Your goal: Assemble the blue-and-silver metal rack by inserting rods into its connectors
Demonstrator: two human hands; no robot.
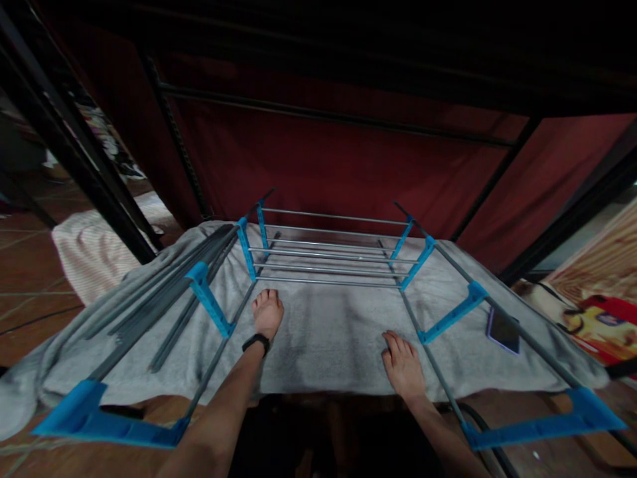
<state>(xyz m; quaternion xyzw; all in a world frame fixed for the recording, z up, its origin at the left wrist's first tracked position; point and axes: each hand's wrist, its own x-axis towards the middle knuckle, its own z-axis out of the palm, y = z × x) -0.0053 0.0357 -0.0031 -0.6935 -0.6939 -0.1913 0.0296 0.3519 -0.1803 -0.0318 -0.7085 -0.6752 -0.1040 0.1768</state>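
Note:
My left hand (pixel 267 312) lies flat, palm down, on a grey towel (pixel 323 338) spread on the floor; a black band sits on that wrist. My right hand (pixel 402 365) also rests palm down on the towel, fingers apart, close to a grey metal rod of a drying-rack frame (pixel 328 255). The frame has grey rods and blue plastic connectors (pixel 212 299) and stands around both hands. Neither hand holds anything.
A bundle of loose grey rods (pixel 169 292) lies on the towel at the left. A phone (pixel 503 330) lies on the towel at the right. A red fabric wardrobe wall (pixel 323 159) with black poles stands behind. A striped cloth (pixel 94 249) lies at the left.

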